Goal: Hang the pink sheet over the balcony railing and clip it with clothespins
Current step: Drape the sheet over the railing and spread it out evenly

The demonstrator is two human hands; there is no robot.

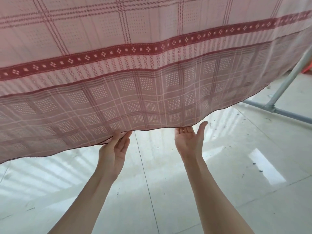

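Overhead, the pink checked cotton sheet (118,48) filled the upper half of the view, hanging doubled so that two layers showed. The nearer layer was pale pink with dark red plaid lines and a broad dark red band of small white diamonds running across it from lower left to upper right. Below that band's hem hung the second layer, a duller pink with white grid lines and dotted squares, ending in a thin dark wavy hem that sagged across the middle of the view. What the sheet was draped over could not be seen.

Both hands reached up to that lower hem, bare forearms rising from the bottom edge. The left hand (116,147) pinched the hem, its fingers running up against the cloth with the edge caught between them and the thumb. The right hand (189,139) was spread, palm turned up, its fingertips (183,130) touching or just under the hem and the thumb standing apart to the right; whether it actually held any cloth could not be told.

Beneath the sheet lay a glossy pale tiled floor (168,191) with thin grout lines, bright reflections and a scatter of small dark specks toward the right. At the right edge, a grey metal pipe frame (287,81) slanted down to a joint with a horizontal bar near the floor. A small orange-red thing (306,69) showed behind the pipe, too cut off to identify.
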